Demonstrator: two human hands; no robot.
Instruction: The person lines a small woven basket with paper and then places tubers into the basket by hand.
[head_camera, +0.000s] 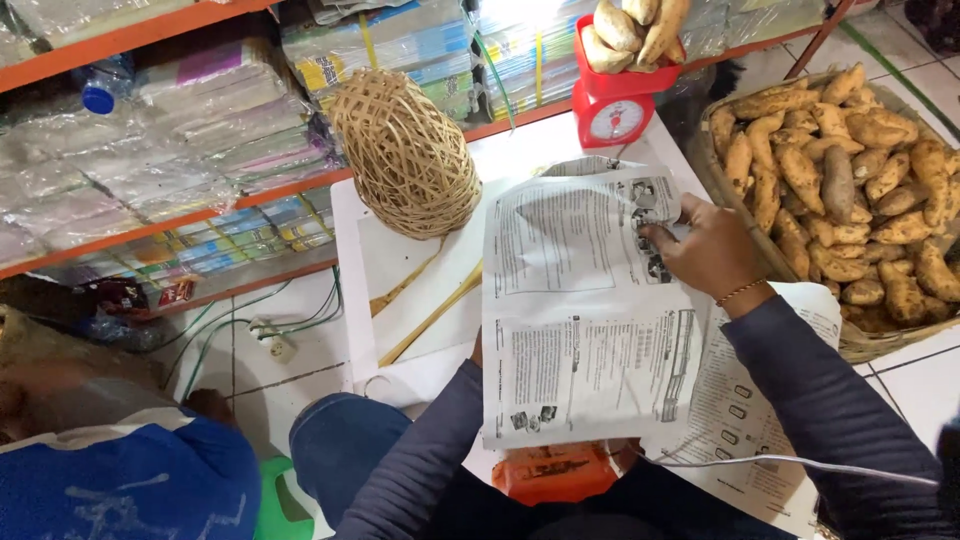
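On the white worktop (400, 270), a printed newspaper sheet (585, 310) lies under the right hand (712, 250), whose fingers press flat on its upper right corner. The left hand is hidden beneath the sheet; its grip cannot be told. Clear-wrapped flat packs (170, 150) fill the orange shelves (200, 215) behind.

matt paper sheet (585, 310), rough woven basket (405, 155)

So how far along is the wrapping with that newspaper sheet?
Done: sweet potatoes sit on the red scale. In hand: the right hand presses the newspaper sheet, while the left hand is hidden beneath it. Left: nothing lies on the sheet, and the basket remains full.
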